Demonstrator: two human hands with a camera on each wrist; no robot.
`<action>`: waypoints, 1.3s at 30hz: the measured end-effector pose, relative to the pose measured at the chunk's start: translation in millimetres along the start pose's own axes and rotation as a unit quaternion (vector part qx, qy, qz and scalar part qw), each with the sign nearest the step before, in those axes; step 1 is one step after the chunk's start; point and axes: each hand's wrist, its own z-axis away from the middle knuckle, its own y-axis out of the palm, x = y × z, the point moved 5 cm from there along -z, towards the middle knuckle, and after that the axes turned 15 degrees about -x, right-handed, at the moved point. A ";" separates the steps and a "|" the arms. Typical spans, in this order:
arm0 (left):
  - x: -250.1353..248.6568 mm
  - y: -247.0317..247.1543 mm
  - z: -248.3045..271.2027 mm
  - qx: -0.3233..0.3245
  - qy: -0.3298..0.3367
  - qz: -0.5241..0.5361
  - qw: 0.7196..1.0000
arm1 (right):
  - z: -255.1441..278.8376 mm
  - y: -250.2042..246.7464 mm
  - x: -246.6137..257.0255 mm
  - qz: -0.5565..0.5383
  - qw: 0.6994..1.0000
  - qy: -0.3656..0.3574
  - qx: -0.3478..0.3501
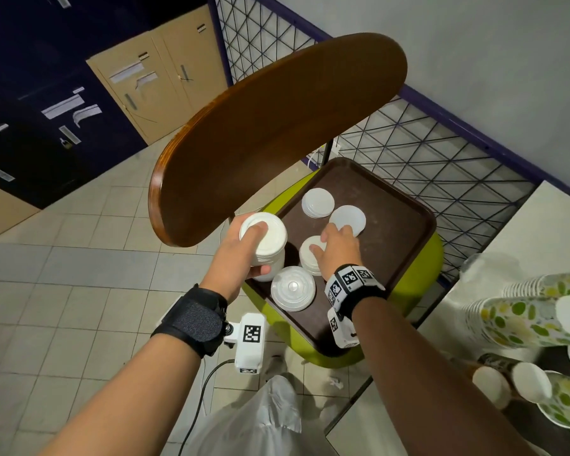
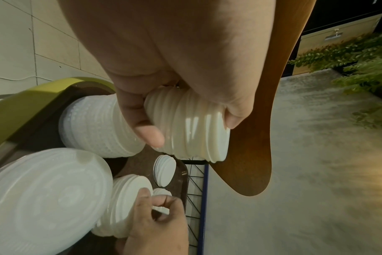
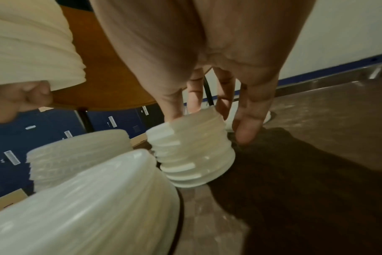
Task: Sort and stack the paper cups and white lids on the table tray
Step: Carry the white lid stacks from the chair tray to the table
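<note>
A brown tray (image 1: pixel 399 232) lies on a green stool (image 1: pixel 425 278) and carries several stacks of white lids. My left hand (image 1: pixel 259 250) grips a tall stack of white lids (image 1: pixel 270 238), lifted over a textured lid stack (image 2: pixel 98 127) at the tray's left edge. My right hand (image 1: pixel 329 240) reaches down with straight fingers onto a shorter lid stack (image 1: pixel 308 258); the fingertips (image 3: pixel 175 113) touch its top and the thumb hangs beside it. Two more lid stacks (image 1: pixel 317 203) (image 1: pixel 351 218) sit farther back. Wide translucent lids (image 1: pixel 293 288) lie at the front. Green-spotted paper cups (image 1: pixel 524 320) lie on the right.
A round wooden tabletop (image 1: pixel 277 136) overhangs the tray's left side, close above my left hand. A wire grid fence (image 1: pixel 425 153) runs behind the tray. More nested cups (image 1: pixel 533 386) lie at the right on a white table (image 1: pixel 540 225). A clear plastic bag (image 1: pixel 260 419) sits on the tiled floor.
</note>
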 end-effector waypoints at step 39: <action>-29.0 23.8 34.2 0.032 -0.003 0.000 0.999 | -0.2 -67.0 -19.1 -0.323 0.893 0.313 0.024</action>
